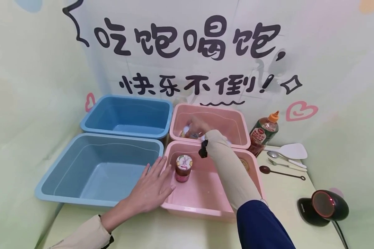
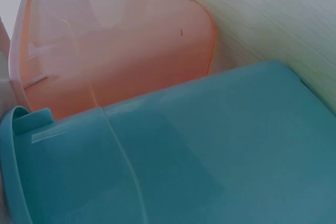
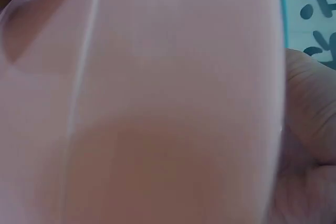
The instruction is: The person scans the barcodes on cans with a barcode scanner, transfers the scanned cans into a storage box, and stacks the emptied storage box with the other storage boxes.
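Observation:
My right hand (image 1: 197, 125) reaches down into the back pink bin (image 1: 225, 119), its fingers at a small container with a pale round top (image 1: 185, 130). I cannot tell whether the fingers grip it. Part of the hand (image 3: 310, 114) shows beyond the bin's wall in the right wrist view. Fingers spread and straight, my left hand (image 1: 152, 186) rests over the adjoining rims of the front blue bin (image 1: 109, 180) and the front pink bin (image 1: 205, 186). Just right of its fingertips, a jar with a patterned lid (image 1: 184, 167) stands inside the front pink bin.
A back blue bin (image 1: 137, 116) sits at the left. Beside the pink bins stand a sauce bottle (image 1: 263, 133), a white spatula (image 1: 293, 151), a fork (image 1: 283, 165) and a brown spoon (image 1: 280, 172). A black device (image 1: 322, 207) lies front right. My right forearm partly hides another round lid (image 1: 245, 165).

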Demonstrator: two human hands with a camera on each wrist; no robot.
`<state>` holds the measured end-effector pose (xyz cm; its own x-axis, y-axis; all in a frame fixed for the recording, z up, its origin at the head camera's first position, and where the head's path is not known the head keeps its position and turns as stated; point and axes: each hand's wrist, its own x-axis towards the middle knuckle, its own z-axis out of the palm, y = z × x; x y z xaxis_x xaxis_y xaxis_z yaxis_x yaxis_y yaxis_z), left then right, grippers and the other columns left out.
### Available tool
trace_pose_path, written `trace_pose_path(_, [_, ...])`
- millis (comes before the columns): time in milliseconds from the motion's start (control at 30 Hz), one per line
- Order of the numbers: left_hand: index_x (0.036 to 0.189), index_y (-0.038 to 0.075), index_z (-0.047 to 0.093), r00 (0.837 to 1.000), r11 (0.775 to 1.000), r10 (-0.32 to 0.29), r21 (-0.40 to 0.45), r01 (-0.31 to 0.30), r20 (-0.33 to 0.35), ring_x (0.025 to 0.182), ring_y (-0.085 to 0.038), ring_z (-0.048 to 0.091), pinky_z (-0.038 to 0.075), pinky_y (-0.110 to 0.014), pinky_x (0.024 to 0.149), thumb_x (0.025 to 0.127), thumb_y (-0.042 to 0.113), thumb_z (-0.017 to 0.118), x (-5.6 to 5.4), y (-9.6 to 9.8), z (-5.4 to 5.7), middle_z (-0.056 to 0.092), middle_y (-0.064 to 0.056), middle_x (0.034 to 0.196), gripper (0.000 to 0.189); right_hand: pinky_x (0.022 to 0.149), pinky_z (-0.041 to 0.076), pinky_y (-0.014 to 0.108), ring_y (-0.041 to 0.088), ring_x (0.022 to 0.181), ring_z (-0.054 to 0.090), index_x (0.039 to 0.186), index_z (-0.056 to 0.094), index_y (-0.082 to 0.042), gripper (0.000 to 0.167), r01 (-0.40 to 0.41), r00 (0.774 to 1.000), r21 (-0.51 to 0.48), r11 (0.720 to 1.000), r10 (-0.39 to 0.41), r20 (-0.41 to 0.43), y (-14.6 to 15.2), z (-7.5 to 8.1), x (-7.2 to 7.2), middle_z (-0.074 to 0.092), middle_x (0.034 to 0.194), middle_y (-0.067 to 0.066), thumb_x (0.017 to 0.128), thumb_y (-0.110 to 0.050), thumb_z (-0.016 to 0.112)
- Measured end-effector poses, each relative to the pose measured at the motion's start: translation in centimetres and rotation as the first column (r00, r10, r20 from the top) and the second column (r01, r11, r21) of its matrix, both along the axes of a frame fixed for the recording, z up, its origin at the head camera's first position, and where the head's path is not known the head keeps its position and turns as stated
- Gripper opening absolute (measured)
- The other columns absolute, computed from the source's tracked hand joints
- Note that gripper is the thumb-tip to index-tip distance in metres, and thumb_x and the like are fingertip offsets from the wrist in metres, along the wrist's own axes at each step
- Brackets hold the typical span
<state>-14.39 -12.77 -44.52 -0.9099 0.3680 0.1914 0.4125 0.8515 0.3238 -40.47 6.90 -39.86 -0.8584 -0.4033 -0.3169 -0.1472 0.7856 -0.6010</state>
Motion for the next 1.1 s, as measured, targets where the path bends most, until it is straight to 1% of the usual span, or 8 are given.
trace_pose_path(200, [0.150, 0.006, 0.044, 1.000, 1.000, 0.001, -0.005, -0.001, -0.012, 0.155, -0.036, 0.018, 0.018, -0.063, 0.120, 0.097, 0.049, 0.054, -0.1, 0.0, 0.0, 0.022, -0.017, 0.166, 0.069, 0.089, 0.056, 0.053, 0.027, 0.098, 0.058, 0.132, 0.059, -0.004, 0.056, 0.036, 0.998, 0.040, 0.999, -0.038, 0.049, 0.6, -0.7, -0.4, 0.060, 0.126, 0.016, 0.080, -0.012, 0.079])
trace_pose_path(267, [0.150, 0.006, 0.044, 1.000, 1.000, 0.004, -0.008, -0.005, -0.014, 0.155, -0.036, 0.018, 0.018, -0.063, 0.121, 0.097, 0.049, 0.054, -0.1, 0.1, 0.1, 0.023, -0.017, 0.165, 0.069, 0.088, 0.056, 0.053, 0.027, 0.095, 0.057, 0.134, 0.059, -0.005, 0.056, 0.040, 0.998, 0.053, 0.998, -0.043, 0.051, 0.7, -0.8, -0.4, 0.059, 0.127, 0.016, 0.081, -0.013, 0.078])
trace_pose_path(400, [0.151, 0.007, 0.044, 1.000, 1.000, 0.011, -0.008, -0.011, -0.009, 0.154, -0.037, 0.019, 0.017, -0.063, 0.121, 0.097, 0.048, 0.055, -0.1, 0.1, 0.1, 0.023, -0.017, 0.165, 0.069, 0.077, 0.059, 0.044, 0.026, 0.091, 0.057, 0.134, 0.060, -0.005, 0.053, 0.023, 0.999, 0.087, 0.996, -0.026, 0.025, 0.9, -1.0, -0.3, 0.061, 0.126, 0.016, 0.084, -0.014, 0.077])
trace_pose_path(500, [0.151, 0.007, 0.044, 1.000, 1.000, 0.009, -0.005, -0.009, -0.002, 0.155, -0.036, 0.018, 0.017, -0.063, 0.121, 0.097, 0.048, 0.055, -0.1, 0.1, 0.1, 0.023, -0.017, 0.165, 0.069, 0.069, 0.055, 0.034, 0.026, 0.090, 0.058, 0.133, 0.061, -0.004, 0.050, 0.004, 1.000, 0.113, 0.994, -0.004, 0.000, 1.2, -1.4, -0.2, 0.063, 0.125, 0.016, 0.086, -0.014, 0.075])
trace_pose_path(733, [0.150, 0.007, 0.044, 1.000, 1.000, 0.007, -0.005, -0.007, 0.003, 0.155, -0.035, 0.016, 0.018, -0.063, 0.120, 0.096, 0.049, 0.055, -0.1, 0.0, -0.1, 0.022, -0.017, 0.166, 0.069, 0.071, 0.048, 0.029, 0.025, 0.089, 0.057, 0.128, 0.063, -0.002, 0.042, -0.066, 0.997, 0.166, 0.984, 0.073, -0.035, 1.5, -2.4, -0.1, 0.064, 0.122, 0.017, 0.089, -0.018, 0.067])
trace_pose_path(867, [0.151, 0.007, 0.044, 1.000, 1.000, 0.004, -0.005, -0.004, 0.010, 0.156, -0.035, 0.015, 0.017, -0.063, 0.121, 0.097, 0.049, 0.055, -0.1, 0.0, -0.1, 0.021, -0.016, 0.166, 0.069, 0.068, 0.046, 0.027, 0.023, 0.085, 0.056, 0.126, 0.065, -0.001, 0.039, -0.100, 0.993, 0.187, 0.977, 0.108, -0.038, 1.3, -2.7, 0.0, 0.065, 0.117, 0.018, 0.090, -0.015, 0.063])
trace_pose_path(1000, [0.151, 0.007, 0.043, 1.000, 1.000, 0.004, -0.007, -0.004, 0.014, 0.156, -0.035, 0.015, 0.016, -0.063, 0.121, 0.097, 0.049, 0.054, -0.1, 0.1, -0.1, 0.021, -0.016, 0.166, 0.070, 0.070, 0.045, 0.026, 0.023, 0.087, 0.056, 0.127, 0.065, 0.000, 0.039, -0.101, 0.994, 0.183, 0.978, 0.107, -0.020, 1.2, -2.9, -0.1, 0.065, 0.119, 0.019, 0.090, -0.011, 0.062])
trace_pose_path(1100, [0.151, 0.007, 0.043, 1.000, 1.000, 0.006, -0.011, -0.006, 0.010, 0.156, -0.035, 0.014, 0.016, -0.063, 0.121, 0.097, 0.049, 0.053, -0.2, 0.0, -0.1, 0.021, -0.016, 0.166, 0.069, 0.074, 0.048, 0.028, 0.025, 0.094, 0.058, 0.130, 0.064, -0.001, 0.041, -0.070, 0.998, 0.177, 0.982, 0.070, 0.003, 1.1, -2.7, -0.2, 0.065, 0.126, 0.018, 0.091, -0.012, 0.064])
